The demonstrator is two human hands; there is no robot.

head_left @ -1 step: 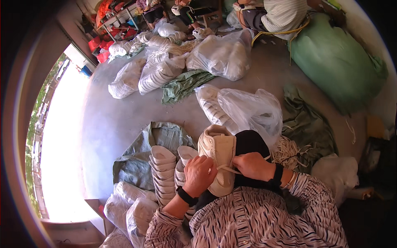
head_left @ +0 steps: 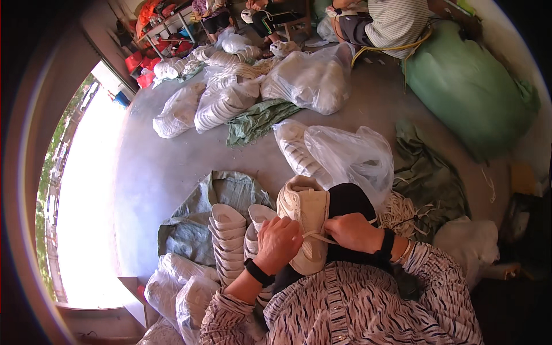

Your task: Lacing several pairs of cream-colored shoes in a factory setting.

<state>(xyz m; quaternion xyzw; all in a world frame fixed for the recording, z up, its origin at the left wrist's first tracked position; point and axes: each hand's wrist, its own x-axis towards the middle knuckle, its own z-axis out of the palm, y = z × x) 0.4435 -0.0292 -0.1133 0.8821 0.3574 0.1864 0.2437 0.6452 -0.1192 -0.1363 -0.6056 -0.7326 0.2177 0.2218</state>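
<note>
A cream sneaker (head_left: 305, 210) rests on my lap, its toe toward me and its heel opening away. A pale shoelace (head_left: 317, 236) crosses the front of the shoe between my hands. On the shoe's left side, my left hand (head_left: 278, 242) is closed, its fingertips pinching the lace near the eyelets. My right hand (head_left: 352, 231) is closed on the lace at the right side; the exact grip is partly hidden by the fingers. Left of the shoe stand nested stacks of cream shoe uppers (head_left: 227, 233), close to my left wrist.
Bundled pale laces (head_left: 402, 214) lie to my right on dark green cloth (head_left: 431, 172). Clear plastic bags of shoes (head_left: 351, 152) sit ahead, and more bags (head_left: 192, 299) at lower left. A large green sack (head_left: 466, 92) stands at far right. Several people sit at the back.
</note>
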